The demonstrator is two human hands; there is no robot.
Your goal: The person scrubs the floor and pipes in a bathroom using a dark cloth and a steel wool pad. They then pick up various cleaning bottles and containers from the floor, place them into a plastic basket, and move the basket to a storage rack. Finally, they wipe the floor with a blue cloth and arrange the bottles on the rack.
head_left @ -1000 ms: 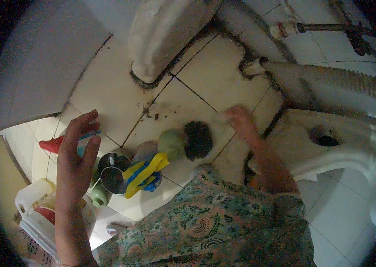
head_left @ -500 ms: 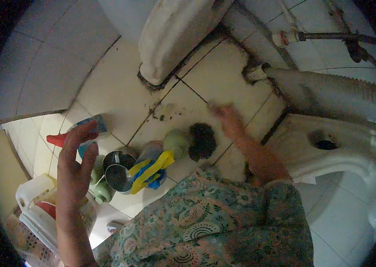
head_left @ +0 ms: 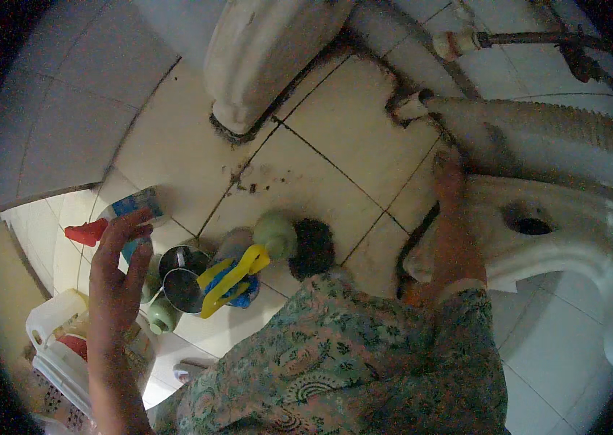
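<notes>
My right hand [head_left: 449, 172] is low beside the tile joint near the foot of a ribbed pipe [head_left: 539, 127]. Its fingers look curled together, but dim light and blur hide what is in them. Over a spray bottle [head_left: 143, 203] with a red head, my left hand [head_left: 119, 264] hovers with fingers and thumb apart, holding nothing. Just right of it stand a metal mug [head_left: 182, 291] and a bundle of blue material with a yellow strip [head_left: 234, 279]. A pale green round object [head_left: 274, 233] sits beside a dark, rough round patch [head_left: 314, 250].
A pale ceramic base [head_left: 248, 80] with dirty edges stands at the far side. On the right is a white ceramic fixture [head_left: 488, 232] with a round hole. White jugs [head_left: 60, 319] and a green bottle [head_left: 163, 317] stand at lower left. Dark crumbs [head_left: 252, 188] lie on the tiles.
My right hand has moved right and slightly farther away, from the middle floor tile to the edge by the pipe. My left hand stays about where it was. The whole view has shifted slightly.
</notes>
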